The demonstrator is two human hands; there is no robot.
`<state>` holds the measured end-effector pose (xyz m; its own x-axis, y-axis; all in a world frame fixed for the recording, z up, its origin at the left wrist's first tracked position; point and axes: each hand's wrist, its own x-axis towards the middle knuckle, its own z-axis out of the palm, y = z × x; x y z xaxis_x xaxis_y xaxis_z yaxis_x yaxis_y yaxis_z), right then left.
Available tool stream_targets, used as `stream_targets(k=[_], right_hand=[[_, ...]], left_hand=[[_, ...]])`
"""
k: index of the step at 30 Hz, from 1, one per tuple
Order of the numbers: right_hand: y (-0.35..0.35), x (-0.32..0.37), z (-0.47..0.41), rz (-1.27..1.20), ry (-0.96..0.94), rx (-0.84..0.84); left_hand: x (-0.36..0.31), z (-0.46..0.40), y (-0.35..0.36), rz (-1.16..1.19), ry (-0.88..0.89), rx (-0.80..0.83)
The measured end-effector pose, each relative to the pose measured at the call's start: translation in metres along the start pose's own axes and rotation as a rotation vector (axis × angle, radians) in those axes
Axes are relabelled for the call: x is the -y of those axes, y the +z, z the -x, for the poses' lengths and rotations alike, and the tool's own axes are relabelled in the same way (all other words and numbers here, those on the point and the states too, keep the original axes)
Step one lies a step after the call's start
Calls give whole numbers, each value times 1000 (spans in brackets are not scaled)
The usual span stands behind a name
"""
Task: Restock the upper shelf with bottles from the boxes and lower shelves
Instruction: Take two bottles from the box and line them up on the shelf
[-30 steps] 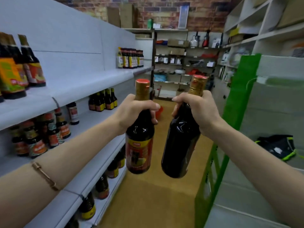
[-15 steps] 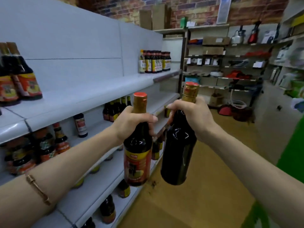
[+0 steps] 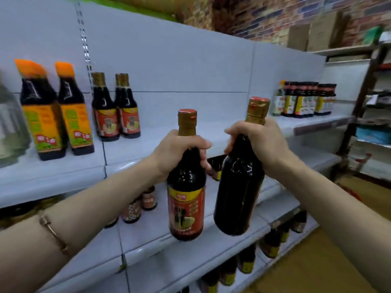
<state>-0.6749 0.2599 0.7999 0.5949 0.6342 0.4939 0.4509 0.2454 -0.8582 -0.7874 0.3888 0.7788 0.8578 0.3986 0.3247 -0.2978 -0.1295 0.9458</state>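
My left hand (image 3: 179, 151) grips the neck of a dark bottle with a red and yellow label (image 3: 186, 199). My right hand (image 3: 257, 142) grips the neck of a second dark bottle (image 3: 240, 193), its label turned away. Both bottles hang upright in front of the white upper shelf (image 3: 160, 142). On that shelf stand two matching bottles (image 3: 116, 111) to the left, two orange-capped bottles (image 3: 57, 111) further left, and a row of bottles (image 3: 306, 100) at the far right. The stretch of shelf behind my hands is bare.
Lower shelves (image 3: 211, 246) hold smaller jars (image 3: 139, 206) and dark bottles (image 3: 245, 263). A brick wall (image 3: 275, 15) with cardboard boxes (image 3: 317, 30) closes the aisle's end. Another rack (image 3: 372, 123) stands at the right. The floor (image 3: 317, 271) is brown.
My view has turned left toward the shelving. Both hands, each with its bottle, have come up nearer the upper shelf. The grips are unchanged.
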Motion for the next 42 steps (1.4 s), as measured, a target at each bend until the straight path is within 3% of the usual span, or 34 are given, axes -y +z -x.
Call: stream_targets(k=[9, 17, 27, 37, 42], right_hand=[[60, 0, -138, -95, -95, 137], [121, -1, -225, -316, -46, 336], [196, -40, -291, -396, 58, 555], [248, -76, -310, -288, 33, 507], [259, -84, -312, -202, -55, 379]], left_hand=[[-37, -84, -91, -109, 131, -160], [-68, -121, -154, -171, 120, -299], [-54, -130, -220, -314, 27, -624], [-26, -139, -265, -322, -21, -760], [-16, -150, -274, -433, 91, -805]])
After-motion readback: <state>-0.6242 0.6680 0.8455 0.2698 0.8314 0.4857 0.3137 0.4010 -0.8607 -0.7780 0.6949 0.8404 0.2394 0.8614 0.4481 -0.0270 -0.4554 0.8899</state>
